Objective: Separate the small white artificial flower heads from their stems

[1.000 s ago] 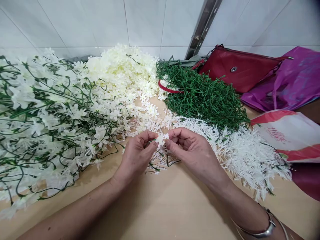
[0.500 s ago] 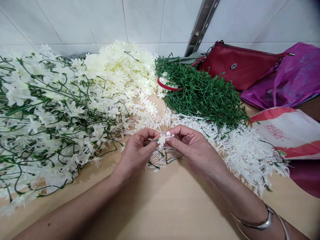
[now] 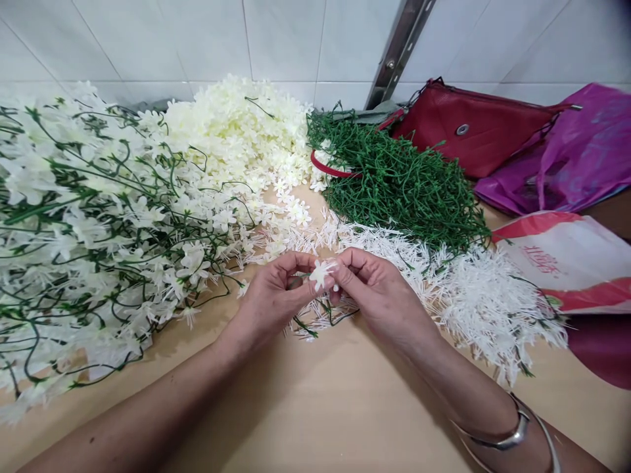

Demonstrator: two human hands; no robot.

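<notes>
A small white flower [image 3: 321, 274] is pinched between my two hands above the table. My left hand [image 3: 276, 295] is closed on its left side, thumb and fingers together, with a bit of green stem showing. From the right, my right hand [image 3: 377, 292] pinches the petals with thumb and forefinger. Thin white stamens [image 3: 486, 295] are strewn beneath and to the right of the hands. A dark green stem [image 3: 340, 318] lies just below the fingertips.
Flowers on green stems [image 3: 113, 230] fill the left side. Loose cream petals [image 3: 241, 125] are heaped at the back, beside green stems [image 3: 394, 184]. A red bag [image 3: 473, 125], purple bag [image 3: 582, 151] and red-and-white packet [image 3: 566, 259] sit at the right on the wooden table [image 3: 315, 401].
The flower has turned so its petals spread more towards the camera. My right hand's fingers have moved slightly left, onto the petals.
</notes>
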